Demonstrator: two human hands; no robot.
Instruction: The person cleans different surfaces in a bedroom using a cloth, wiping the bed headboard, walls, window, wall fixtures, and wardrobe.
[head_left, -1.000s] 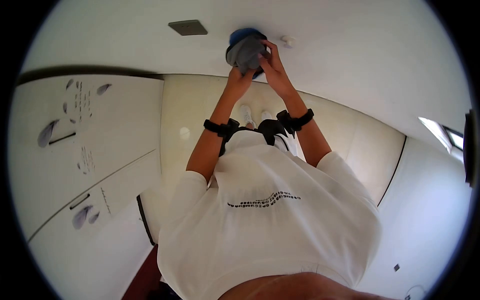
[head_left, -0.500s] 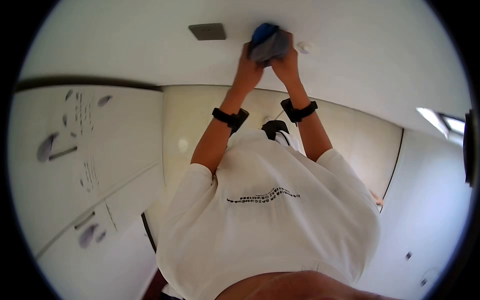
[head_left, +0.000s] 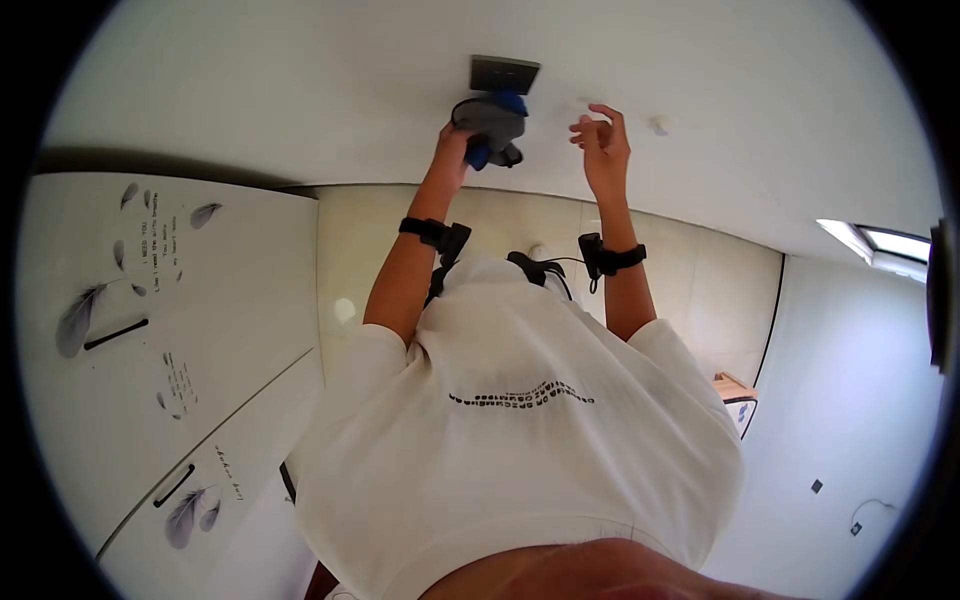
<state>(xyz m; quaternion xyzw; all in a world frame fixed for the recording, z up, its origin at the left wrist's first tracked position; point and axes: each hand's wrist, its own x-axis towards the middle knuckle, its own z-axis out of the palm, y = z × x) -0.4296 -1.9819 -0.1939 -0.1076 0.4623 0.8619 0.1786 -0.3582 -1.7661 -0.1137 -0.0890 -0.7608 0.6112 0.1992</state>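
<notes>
My left hand (head_left: 456, 148) is closed on the left side of a bunched grey and blue fabric item (head_left: 492, 124) with dark edging, held up in front of the white wall. Just above the item, a dark square plate (head_left: 505, 73) sits on the wall; whether they touch cannot be told. To the right, my right hand (head_left: 602, 140) is raised apart from the fabric, its fingers partly curled and spread, with nothing in them. Each forearm wears a black strap with a small box.
A small white knob (head_left: 658, 125) is on the wall right of my right hand. White cabinet doors (head_left: 230, 290) with feather prints and dark handles stand at the left. Pale floor tiles (head_left: 690, 270) lie below the wall. A window (head_left: 890, 246) shows at the right.
My right hand has let go of the fabric item and moved away to the right. The item, now in my left hand alone, is nearer the wall plate. The camera view has shifted.
</notes>
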